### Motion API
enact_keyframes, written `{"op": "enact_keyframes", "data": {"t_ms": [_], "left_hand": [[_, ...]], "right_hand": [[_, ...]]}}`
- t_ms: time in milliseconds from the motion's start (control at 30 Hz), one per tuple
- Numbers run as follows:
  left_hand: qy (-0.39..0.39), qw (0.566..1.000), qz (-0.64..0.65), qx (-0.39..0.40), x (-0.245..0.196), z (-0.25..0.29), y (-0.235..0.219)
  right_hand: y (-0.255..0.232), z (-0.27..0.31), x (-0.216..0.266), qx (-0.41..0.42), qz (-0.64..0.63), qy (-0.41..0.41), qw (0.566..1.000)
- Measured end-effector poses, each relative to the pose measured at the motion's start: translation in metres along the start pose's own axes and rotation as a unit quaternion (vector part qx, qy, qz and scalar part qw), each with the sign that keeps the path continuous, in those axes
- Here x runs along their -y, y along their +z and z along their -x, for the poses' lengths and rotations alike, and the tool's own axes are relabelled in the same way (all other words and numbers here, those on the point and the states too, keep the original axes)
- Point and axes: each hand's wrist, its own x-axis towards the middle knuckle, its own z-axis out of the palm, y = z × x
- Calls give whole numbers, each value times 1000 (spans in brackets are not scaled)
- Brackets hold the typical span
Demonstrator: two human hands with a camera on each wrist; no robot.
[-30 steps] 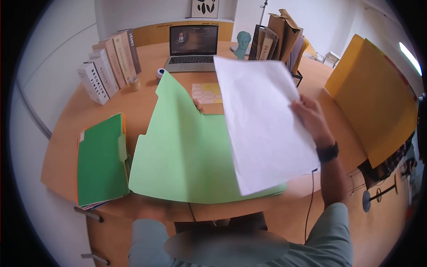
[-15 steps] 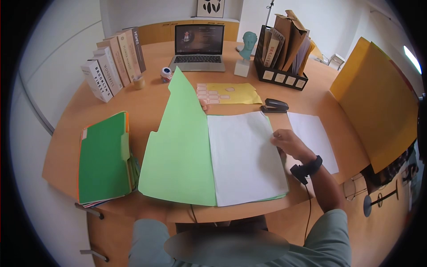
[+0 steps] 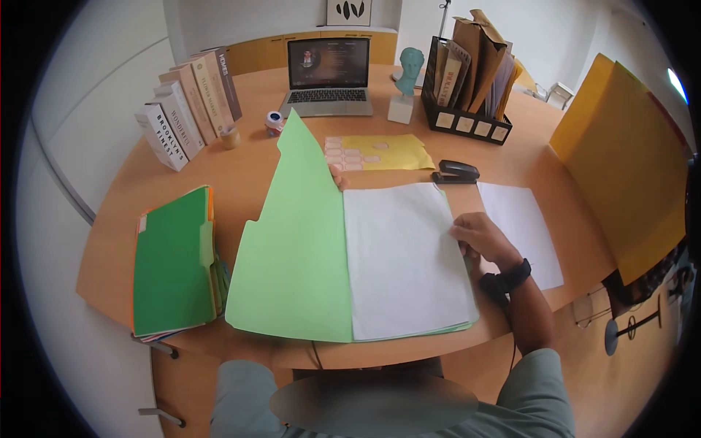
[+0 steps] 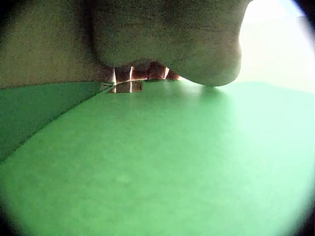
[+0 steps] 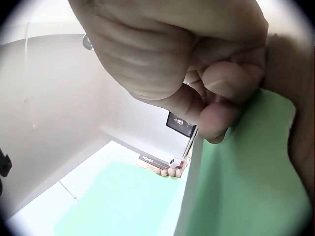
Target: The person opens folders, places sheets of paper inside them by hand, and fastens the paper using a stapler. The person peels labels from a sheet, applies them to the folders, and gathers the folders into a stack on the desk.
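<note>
A light green file folder point(image 3: 288, 248) stands open, its left flap raised and tilted. My left hand point(image 3: 338, 177) is mostly hidden behind that flap, with fingertips curled over its edge; the left wrist view shows the palm point(image 4: 167, 39) close against the green card. White paper point(image 3: 405, 263) lies on the folder's right half, nearly lined up with it, with a green strip visible along the bottom. My right hand point(image 3: 482, 237) pinches the paper's right edge with curled fingers. In the right wrist view its fingertips point(image 5: 216, 120) are right at the paper and folder edge.
To the left lies a stack of folders, dark green point(image 3: 171, 263) on top. More white paper point(image 3: 522, 233) and a black stapler point(image 3: 456, 172) are at right. Beyond are a yellow sheet point(image 3: 387, 152), laptop point(image 3: 328, 77), bust point(image 3: 409, 73), file holder point(image 3: 467, 124) and books point(image 3: 190, 102).
My right hand has brought the white paper down from above the folder onto its right half. The left hand still holds the flap up.
</note>
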Motion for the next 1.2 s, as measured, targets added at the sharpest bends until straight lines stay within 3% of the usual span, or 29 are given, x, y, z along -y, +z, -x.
{"op": "enact_keyframes", "data": {"t_ms": [267,967,1200], "left_hand": [[-4,1000,-8,-3,0,-4,3],[-8,1000,-11,0,0,-5,9],[-12,1000,-12,0,1,-5,11]], "right_hand": [[-4,1,-1,24,-15,-17,999],[0,7,10,4,15,30,999],[5,1,-2,-25,0,-5,1000]]}}
